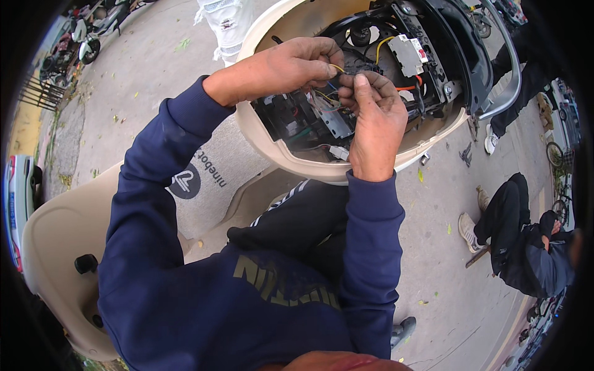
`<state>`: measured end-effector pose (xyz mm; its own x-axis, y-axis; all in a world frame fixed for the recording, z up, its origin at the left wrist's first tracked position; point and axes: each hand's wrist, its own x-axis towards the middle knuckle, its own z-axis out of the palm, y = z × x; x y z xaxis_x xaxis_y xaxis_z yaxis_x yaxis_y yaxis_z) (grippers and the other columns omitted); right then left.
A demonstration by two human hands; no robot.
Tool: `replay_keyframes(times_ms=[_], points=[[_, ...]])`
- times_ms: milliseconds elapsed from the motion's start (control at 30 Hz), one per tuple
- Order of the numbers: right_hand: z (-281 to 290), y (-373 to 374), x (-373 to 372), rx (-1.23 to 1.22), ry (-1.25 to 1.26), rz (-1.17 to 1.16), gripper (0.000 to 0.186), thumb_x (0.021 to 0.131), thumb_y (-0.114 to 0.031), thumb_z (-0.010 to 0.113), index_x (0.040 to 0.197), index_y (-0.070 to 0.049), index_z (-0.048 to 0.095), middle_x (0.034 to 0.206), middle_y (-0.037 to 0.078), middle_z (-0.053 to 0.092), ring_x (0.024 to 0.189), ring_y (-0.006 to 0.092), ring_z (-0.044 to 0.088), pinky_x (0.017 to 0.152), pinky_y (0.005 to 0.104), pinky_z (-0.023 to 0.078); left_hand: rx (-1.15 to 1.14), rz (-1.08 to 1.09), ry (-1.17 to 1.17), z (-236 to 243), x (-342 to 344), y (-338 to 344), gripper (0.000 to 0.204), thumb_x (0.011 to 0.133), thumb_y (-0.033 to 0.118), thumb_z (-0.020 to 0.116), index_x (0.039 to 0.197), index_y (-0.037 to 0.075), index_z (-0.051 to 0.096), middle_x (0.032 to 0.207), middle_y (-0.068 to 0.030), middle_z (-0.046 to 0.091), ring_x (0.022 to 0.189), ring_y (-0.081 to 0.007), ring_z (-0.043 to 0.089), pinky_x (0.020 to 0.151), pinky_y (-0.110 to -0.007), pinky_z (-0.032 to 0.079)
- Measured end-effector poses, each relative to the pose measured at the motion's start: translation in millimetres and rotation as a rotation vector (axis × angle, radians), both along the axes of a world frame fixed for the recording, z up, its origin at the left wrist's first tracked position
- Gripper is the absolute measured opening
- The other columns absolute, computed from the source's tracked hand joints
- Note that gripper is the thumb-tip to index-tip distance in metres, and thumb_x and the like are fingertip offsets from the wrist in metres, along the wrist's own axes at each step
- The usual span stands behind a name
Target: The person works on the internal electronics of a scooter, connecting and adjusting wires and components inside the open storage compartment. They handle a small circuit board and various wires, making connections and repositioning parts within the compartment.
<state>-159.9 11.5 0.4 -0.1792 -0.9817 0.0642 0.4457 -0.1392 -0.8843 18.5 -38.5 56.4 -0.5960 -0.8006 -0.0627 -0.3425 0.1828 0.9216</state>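
I have both hands over the open body of a cream scooter (250, 117), among loose wires and metal-cased parts. My left hand (284, 71) is closed, fingertips pinched on a thin yellow wire (336, 67). Just right of it, my right hand (377, 114) is curled, thumb and finger pinched at the same bunch of thin wires; exactly what they grip is too small to make out. A white breaker switch (409, 55) with a yellow and an orange cable sits above my right hand. A black frame with a silver rail (511, 68) edges the opening's right side.
A grey floor mat (216, 185) lies in the scooter's footwell. A person in torn white jeans (223, 25) stands beyond; another's dark-trousered legs (520, 93) stand at right. A seated person in dark clothes (526, 253) is at lower right. Parked scooters (86, 37) and bicycles line the pavement's edges.
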Motion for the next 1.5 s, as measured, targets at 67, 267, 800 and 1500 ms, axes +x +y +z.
replay_keyframes(times_ms=[67, 267, 800, 1500], points=[[-1, -1, 1, -0.009, 0.006, -0.009, 0.015, 0.1, -0.005, 0.064, 0.109, 0.007, 0.064, 0.094, 0.012, 0.072, 0.078, 0.0134, 0.069, 0.073, 0.0244, 0.055, -0.105, 0.008, -0.009, -8, -1, 1, 0.032, 0.107, 0.03, 0.055, 0.125, 0.004, 0.055, 0.091, 0.0023, 0.054, 0.082, -0.0055, 0.048, 0.075, -0.023, 0.044], [1, -1, 1, 0.013, 0.01, -0.019, 0.017, 0.1, -0.004, 0.063, 0.11, 0.009, 0.064, 0.095, 0.011, 0.071, 0.081, 0.0144, 0.07, 0.074, 0.0243, 0.056, -0.173, 0.074, 0.007, -13, -8, 8, 0.035, 0.109, 0.032, 0.051, 0.129, 0.003, 0.052, 0.101, -0.0009, 0.053, 0.085, -0.0077, 0.051, 0.08, -0.024, 0.045], [-6, -2, 2, 0.047, 0.024, -0.041, 0.017, 0.098, -0.003, 0.064, 0.108, 0.011, 0.065, 0.092, 0.012, 0.071, 0.078, 0.0152, 0.071, 0.071, 0.025, 0.057, -0.142, 0.004, -0.154, -9, -1, 0, 0.033, 0.109, 0.029, 0.052, 0.13, 0.003, 0.053, 0.109, -0.0035, 0.058, 0.099, -0.0098, 0.057, 0.092, -0.026, 0.049], [-1, -6, 3, -0.036, 0.333, 0.089, 0.018, 0.096, -0.003, 0.064, 0.108, 0.011, 0.066, 0.09, 0.015, 0.075, 0.078, 0.0166, 0.074, 0.068, 0.0254, 0.057, -0.155, 0.212, -0.029, -29, 2, 5, 0.025, 0.106, 0.025, 0.057, 0.112, 0.001, 0.059, 0.086, 0.0016, 0.055, 0.074, -0.0043, 0.051, 0.067, -0.023, 0.045]])
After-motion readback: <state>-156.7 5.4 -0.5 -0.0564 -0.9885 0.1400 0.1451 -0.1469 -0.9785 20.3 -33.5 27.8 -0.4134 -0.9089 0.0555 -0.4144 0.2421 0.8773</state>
